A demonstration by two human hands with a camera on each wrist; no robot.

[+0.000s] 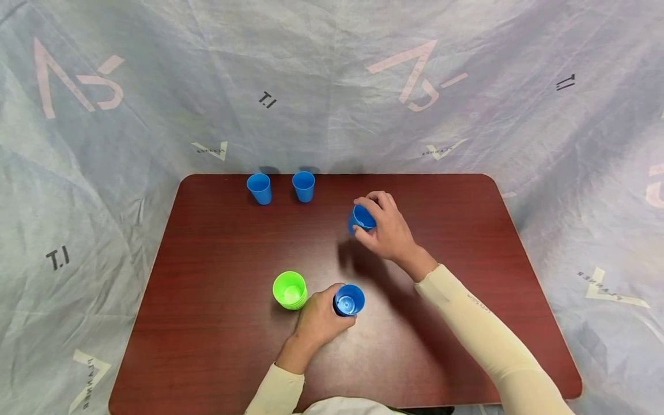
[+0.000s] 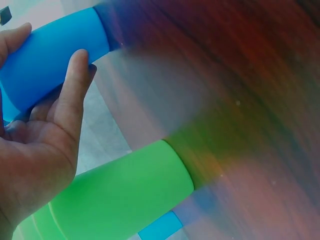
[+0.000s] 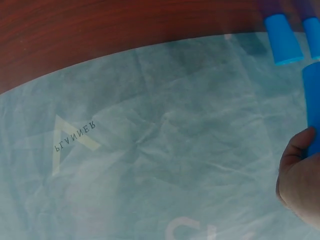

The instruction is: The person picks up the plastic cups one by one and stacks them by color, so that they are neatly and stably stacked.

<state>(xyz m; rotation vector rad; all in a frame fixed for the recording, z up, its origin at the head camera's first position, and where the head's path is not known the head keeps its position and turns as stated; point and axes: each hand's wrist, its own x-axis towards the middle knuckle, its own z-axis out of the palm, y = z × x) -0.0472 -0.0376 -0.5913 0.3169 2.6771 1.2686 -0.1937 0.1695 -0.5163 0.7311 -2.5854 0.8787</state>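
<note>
Near the front middle of the table, my left hand grips a blue cup, its mouth facing up. In the left wrist view the fingers and thumb curl round that blue cup. Just left of this hand stands a stack of green cups, mouths up. Farther out and to the right, my right hand holds another blue cup by its sides near the rim, with a shadow on the table below. Only part of the right hand and its cup shows in the right wrist view.
Two upright blue cups, a left one and a right one, stand along the far edge of the dark red table. A grey printed curtain hangs behind the table and at both sides.
</note>
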